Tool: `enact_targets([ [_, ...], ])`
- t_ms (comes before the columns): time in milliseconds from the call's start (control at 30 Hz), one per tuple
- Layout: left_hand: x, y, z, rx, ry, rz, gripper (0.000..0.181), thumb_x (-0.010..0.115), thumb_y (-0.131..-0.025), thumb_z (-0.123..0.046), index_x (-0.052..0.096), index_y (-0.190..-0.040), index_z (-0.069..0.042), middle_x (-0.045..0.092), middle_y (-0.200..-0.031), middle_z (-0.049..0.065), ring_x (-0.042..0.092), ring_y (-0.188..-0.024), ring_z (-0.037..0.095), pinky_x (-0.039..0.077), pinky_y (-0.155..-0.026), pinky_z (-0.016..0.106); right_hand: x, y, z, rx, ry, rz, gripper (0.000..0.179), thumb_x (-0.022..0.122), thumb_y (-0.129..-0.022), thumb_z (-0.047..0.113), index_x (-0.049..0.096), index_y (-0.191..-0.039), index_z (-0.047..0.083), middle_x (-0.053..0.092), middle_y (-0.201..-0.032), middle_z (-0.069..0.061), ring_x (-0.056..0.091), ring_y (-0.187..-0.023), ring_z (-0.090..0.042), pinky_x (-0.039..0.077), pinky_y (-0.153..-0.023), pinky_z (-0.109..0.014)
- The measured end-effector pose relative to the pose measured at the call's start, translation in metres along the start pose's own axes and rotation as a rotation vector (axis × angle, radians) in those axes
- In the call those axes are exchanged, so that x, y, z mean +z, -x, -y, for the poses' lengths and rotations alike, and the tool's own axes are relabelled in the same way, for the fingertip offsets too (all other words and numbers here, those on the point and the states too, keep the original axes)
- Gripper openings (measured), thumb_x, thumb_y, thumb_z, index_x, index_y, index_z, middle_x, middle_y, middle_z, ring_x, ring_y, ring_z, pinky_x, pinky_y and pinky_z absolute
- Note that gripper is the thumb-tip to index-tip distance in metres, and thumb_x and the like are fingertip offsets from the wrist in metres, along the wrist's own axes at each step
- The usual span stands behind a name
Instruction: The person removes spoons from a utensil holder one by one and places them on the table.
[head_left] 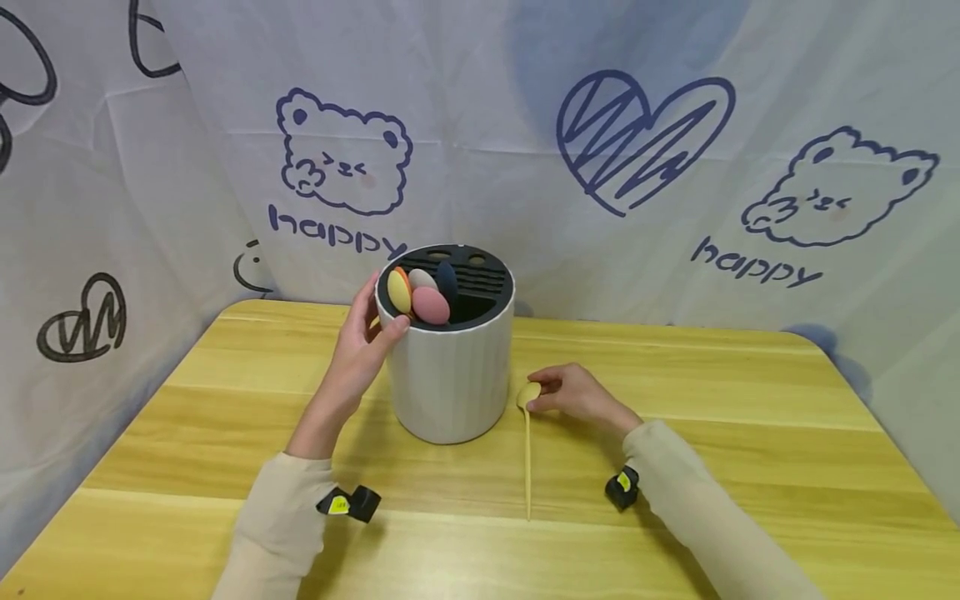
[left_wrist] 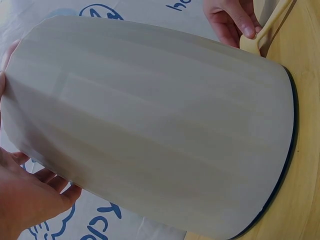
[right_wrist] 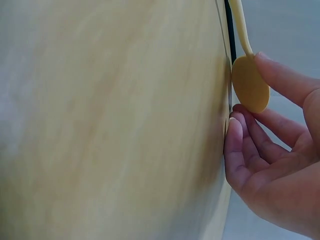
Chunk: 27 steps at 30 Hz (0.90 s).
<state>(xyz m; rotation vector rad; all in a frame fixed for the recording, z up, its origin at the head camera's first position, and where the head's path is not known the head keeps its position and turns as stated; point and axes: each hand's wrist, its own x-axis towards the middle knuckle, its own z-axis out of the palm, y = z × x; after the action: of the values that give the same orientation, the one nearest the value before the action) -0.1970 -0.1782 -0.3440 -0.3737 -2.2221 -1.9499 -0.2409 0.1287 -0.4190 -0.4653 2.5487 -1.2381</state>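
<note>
A white ribbed utensil holder (head_left: 450, 383) with a black slotted top stands upright on the table. Several coloured spoons poke out of its left opening, among them a pink spoon (head_left: 431, 306), a yellow one and a dark blue one. My left hand (head_left: 358, 354) holds the holder at its upper left, thumb by the rim. To the right of the holder, my right hand (head_left: 573, 392) pinches a long yellow spoon (head_left: 528, 450) at its bowl. The spoon's handle points back toward me. In the right wrist view, thumb and fingers meet the edges of the spoon bowl (right_wrist: 250, 84).
The wooden table (head_left: 712, 467) ends at a pale cloth backdrop (head_left: 480, 183) printed with bears and a heart. Small black devices sit at both wrists, a left wrist device (head_left: 363, 503) and a right wrist device (head_left: 622, 488).
</note>
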Motion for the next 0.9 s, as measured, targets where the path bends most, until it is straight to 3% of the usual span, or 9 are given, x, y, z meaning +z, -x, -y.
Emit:
enact_targets([
  [567, 0.0003, -0.0001, 0.0006, 0.0, -0.003, -0.007, 0.074, 0.054, -0.094, -0.03, 0.016, -0.156, -0.017, 0.019, -0.158, 0.002, 0.021, -0.143, 0.017, 0.02, -0.115, 0.039, -0.0007, 0.0003, 0.0016, -0.033, 0.05, 0.005, 0.048, 0.078, -0.08, 0.01, 0.062, -0.122, -0.008, 0.064, -0.12, -0.018, 0.059, -0.109, -0.03, 0.045, -0.096, -0.042],
  [900, 0.0008, -0.001, 0.0014, 0.009, -0.004, -0.001, 0.073, 0.054, -0.094, -0.031, 0.017, -0.155, -0.017, 0.019, -0.158, 0.002, 0.02, -0.143, 0.017, 0.02, -0.115, 0.04, -0.0035, -0.0009, -0.0043, -0.032, -0.001, 0.03, 0.049, 0.077, -0.08, 0.006, 0.061, -0.123, -0.009, 0.062, -0.123, -0.02, 0.056, -0.115, -0.033, 0.042, -0.1, -0.044],
])
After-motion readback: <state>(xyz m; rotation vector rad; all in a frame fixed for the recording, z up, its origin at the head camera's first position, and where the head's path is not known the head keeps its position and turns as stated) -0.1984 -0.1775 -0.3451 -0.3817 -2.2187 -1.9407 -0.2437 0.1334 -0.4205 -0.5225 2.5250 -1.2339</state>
